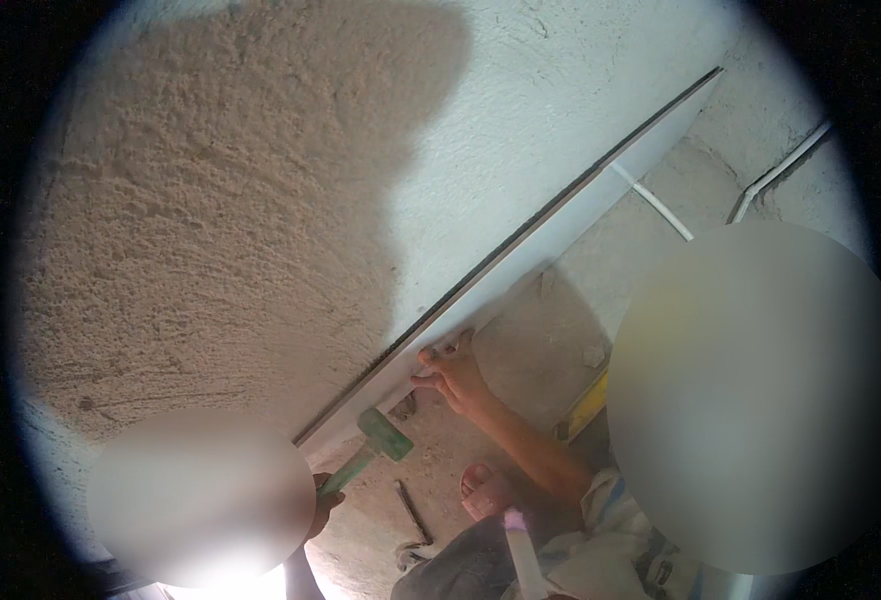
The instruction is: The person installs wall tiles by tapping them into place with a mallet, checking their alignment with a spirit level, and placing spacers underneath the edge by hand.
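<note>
A long, narrow pale panel stands on edge against the rough wall, running diagonally from lower left to upper right. My right hand reaches its lower part, fingers spread and touching or nearly touching it. To the left, my left hand is closed round the handle of a mallet with a green head. The mallet head hangs just in front of the panel's near end, and I cannot tell if they touch. A blurred patch hides part of the left hand and its wrist.
The wall is coarse, part brown and part pale. A thin dark tool lies on the dusty floor near a foot. A yellow bar-shaped thing lies at the right, and a white pipe farther off. Large blurs cover both sides.
</note>
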### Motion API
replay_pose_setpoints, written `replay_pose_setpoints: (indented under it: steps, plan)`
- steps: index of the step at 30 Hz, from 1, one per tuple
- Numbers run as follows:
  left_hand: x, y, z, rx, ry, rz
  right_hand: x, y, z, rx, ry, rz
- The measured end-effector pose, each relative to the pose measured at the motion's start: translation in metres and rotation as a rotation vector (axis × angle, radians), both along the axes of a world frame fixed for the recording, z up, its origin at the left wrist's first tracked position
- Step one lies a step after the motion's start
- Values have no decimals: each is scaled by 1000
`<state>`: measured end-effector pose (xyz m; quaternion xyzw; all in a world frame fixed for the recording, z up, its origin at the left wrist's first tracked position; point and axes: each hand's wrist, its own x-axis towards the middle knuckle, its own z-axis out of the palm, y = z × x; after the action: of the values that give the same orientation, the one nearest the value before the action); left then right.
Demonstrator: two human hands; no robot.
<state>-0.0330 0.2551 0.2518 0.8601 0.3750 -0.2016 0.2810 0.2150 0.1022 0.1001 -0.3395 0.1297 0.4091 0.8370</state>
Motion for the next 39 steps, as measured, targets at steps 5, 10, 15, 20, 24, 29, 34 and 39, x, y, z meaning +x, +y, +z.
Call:
replay_pose_setpoints:
  steps: [5, 10, 15, 20, 24, 29, 34, 39]
  plan:
    - [10, -21, 23, -8, 51, -5, 16, -9, 10, 23, -40, 7]
    - [37, -45, 55, -63, 96, -339, 21, -13, 5, -48, -117, 21]
    - [69, -43, 54, 17, 108, -161, 18, -15, -5, 72, -402, 41]
    - [76, -45, 55, -117, 279, -448, 20, -13, -2, -24, -71, 34]
    - [79, -43, 58, -4, 182, -111, 20, -13, 6, 105, 32, 10]
    - [71, -39, 51, -38, 6, -236, 25, -12, 5, -41, 7, 54]
    - [62, -31, 37, 1, -17, -64, 25, -14, 4, 48, -83, 115]
    - [67, -45, 61, -17, -27, -35, 24, -17, 20, 6, -38, 48]
